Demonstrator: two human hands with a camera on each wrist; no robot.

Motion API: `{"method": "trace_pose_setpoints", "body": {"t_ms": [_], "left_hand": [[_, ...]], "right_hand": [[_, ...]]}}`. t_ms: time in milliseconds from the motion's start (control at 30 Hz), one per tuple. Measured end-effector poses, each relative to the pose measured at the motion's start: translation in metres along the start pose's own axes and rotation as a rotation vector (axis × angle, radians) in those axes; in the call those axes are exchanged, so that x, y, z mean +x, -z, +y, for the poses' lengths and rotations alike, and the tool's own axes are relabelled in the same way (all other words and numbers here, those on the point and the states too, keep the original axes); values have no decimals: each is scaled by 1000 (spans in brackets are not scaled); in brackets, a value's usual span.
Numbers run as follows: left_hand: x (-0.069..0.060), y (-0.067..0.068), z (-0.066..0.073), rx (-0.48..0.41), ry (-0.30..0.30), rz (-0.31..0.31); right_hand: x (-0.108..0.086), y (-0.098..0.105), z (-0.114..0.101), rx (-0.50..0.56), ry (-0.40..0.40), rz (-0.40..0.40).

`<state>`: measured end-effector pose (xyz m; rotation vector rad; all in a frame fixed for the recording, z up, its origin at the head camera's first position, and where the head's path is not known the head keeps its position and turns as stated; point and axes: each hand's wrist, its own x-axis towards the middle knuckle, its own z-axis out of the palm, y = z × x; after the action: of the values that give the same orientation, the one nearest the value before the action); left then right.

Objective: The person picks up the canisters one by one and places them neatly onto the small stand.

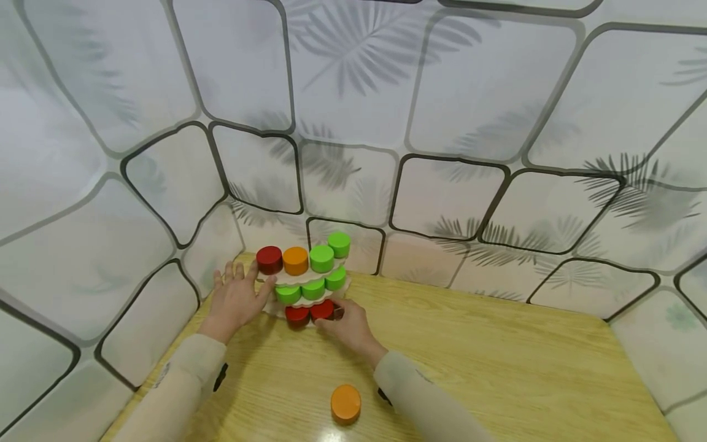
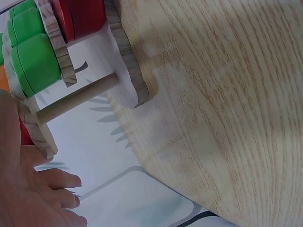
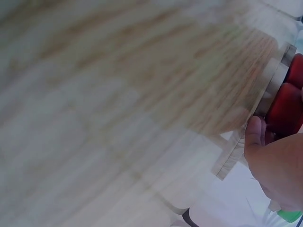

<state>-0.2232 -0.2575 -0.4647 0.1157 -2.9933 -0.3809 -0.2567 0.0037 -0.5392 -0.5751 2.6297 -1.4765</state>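
Observation:
A wooden rack (image 1: 306,301) with three wavy-edged tiers stands near the back left of the table. On its top tier are a red round block (image 1: 269,260), an orange block (image 1: 295,261) and green blocks (image 1: 322,258). The middle tier holds green blocks (image 2: 35,64), and the bottom one red blocks (image 1: 297,315). My left hand (image 1: 236,304), fingers spread, steadies the top tier's left end. With my right hand (image 1: 351,325) I pinch a red block (image 1: 323,309) at the bottom tier's right side; in the right wrist view the thumb (image 3: 255,132) is beside it.
A loose orange block (image 1: 345,404) rests on the wooden table (image 1: 497,368) near the front. Patterned cloth walls (image 1: 353,184) enclose the back and left sides, close behind the rack. A wooden post (image 2: 78,98) joins the tiers at the left end.

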Motion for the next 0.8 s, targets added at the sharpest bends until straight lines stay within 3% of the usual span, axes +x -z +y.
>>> {"method": "trace_pose_setpoints", "body": {"t_ms": [800], "left_hand": [[0, 1, 0, 1, -10, 4]], "right_hand": [[7, -6, -2, -12, 9, 11]]}}
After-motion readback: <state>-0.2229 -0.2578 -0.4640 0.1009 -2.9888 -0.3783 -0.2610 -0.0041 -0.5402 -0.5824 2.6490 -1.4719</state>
